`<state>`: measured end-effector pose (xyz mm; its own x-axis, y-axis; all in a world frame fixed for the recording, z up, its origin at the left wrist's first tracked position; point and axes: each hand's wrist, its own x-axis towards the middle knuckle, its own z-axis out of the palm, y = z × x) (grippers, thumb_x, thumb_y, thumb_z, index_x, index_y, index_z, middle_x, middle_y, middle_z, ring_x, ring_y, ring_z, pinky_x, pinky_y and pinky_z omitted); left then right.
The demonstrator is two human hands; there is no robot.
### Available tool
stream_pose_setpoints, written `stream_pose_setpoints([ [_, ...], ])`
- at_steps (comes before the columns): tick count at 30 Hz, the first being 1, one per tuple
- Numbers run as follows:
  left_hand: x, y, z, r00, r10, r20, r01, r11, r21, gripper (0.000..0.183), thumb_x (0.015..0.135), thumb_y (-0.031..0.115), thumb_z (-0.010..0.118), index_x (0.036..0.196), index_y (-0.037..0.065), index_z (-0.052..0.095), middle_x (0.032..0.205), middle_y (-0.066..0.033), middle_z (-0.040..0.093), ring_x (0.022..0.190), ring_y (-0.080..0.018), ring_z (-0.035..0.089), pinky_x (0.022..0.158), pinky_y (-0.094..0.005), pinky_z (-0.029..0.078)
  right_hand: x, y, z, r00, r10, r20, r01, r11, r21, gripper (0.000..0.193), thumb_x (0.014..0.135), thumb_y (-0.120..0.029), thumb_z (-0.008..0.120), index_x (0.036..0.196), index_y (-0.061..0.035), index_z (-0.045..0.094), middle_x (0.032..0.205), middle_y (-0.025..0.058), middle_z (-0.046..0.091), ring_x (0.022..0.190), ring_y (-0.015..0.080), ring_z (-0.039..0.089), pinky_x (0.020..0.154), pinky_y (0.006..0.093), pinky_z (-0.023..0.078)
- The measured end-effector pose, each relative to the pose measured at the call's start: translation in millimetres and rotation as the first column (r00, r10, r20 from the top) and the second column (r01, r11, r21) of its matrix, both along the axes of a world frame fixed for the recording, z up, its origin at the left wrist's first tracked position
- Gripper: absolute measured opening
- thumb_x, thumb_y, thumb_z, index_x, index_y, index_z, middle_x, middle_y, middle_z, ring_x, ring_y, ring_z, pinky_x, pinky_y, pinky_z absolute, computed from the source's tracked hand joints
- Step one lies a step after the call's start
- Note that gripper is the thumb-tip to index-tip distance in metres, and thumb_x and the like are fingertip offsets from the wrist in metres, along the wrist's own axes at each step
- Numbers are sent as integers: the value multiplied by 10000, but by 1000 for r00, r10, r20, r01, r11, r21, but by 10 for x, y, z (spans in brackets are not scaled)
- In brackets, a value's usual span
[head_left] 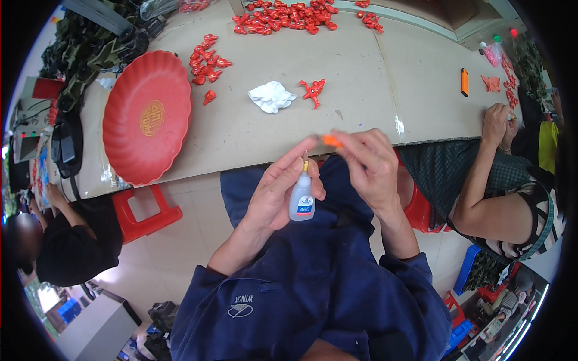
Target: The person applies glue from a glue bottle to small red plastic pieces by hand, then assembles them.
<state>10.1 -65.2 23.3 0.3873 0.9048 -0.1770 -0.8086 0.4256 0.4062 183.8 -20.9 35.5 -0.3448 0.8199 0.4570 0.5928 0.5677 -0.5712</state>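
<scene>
My left hand [272, 197] is wrapped round a small glue bottle [301, 198], translucent with a yellow neck and a thin tip pointing up and away from me. Just right of the tip, my right hand [374, 170] pinches a small bright orange piece [331, 140]. Motion blurs that piece, so its kind does not show. Beyond my hands on the table lie a crumpled white tissue [272, 97] and a red figure-like plastic part [313, 92] with several limbs.
A big red scalloped tray [174, 108] stands at the left of the table [241, 144]. Small red parts lie in a cluster [206, 63] and a pile [283, 18] at the far side. An orange cutter-like tool [465, 82] lies right. Co-workers sit on both sides.
</scene>
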Motion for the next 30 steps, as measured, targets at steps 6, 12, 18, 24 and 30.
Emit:
stream_pose_setpoints([
  [6, -3, 26, 2, 1000, -4, 2, 4, 1000, -18, 444, 946, 175, 405, 1345, 8, 301, 867, -70, 519, 710, -166, 560, 681, -327, 480, -15, 12, 9, 1000, -3, -10, 3, 1000, -1, 312, 656, -28, 672, 955, -120, 675, 700, 20, 570, 637, 185, 512, 577, 297, 407],
  [12, -9, 34, 2, 1000, 10, -28, -11, 1000, -4, 444, 952, 179, 386, 1351, 8, 292, 877, -70, 509, 709, -161, 547, 692, -330, 471, -18, 2, 31, 999, -1, -50, 0, 1000, -17, 318, 645, -28, 673, 951, -118, 676, 676, 21, 565, 630, 184, 513, 574, 295, 401],
  [18, -4, 28, -14, 1000, 17, -11, -17, 1000, -17, 436, 955, 182, 374, 1350, 13, 295, 880, -68, 510, 705, -159, 542, 686, -330, 469, -20, 18, 27, 998, 2, -67, -4, 999, -32, 301, 659, -36, 671, 947, -122, 679, 680, 21, 567, 623, 182, 512, 577, 289, 397],
  [24, -10, 73, -27, 999, 16, 49, -15, 1000, -20, 433, 954, 187, 377, 1344, 14, 305, 885, -73, 520, 697, -162, 548, 679, -336, 475, -75, 7, 2, 998, -25, -55, 23, 999, -37, 279, 678, -60, 677, 950, -123, 681, 670, 15, 565, 619, 170, 511, 576, 289, 392],
  [30, -34, 75, -24, 999, 37, 1, -37, 999, 2, 437, 954, 188, 377, 1350, 23, 296, 892, -81, 535, 700, -163, 553, 674, -342, 478, -99, -5, -5, 995, -42, -87, 37, 998, -57, 283, 677, -54, 675, 953, -116, 678, 677, 15, 572, 617, 174, 508, 572, 287, 390],
])
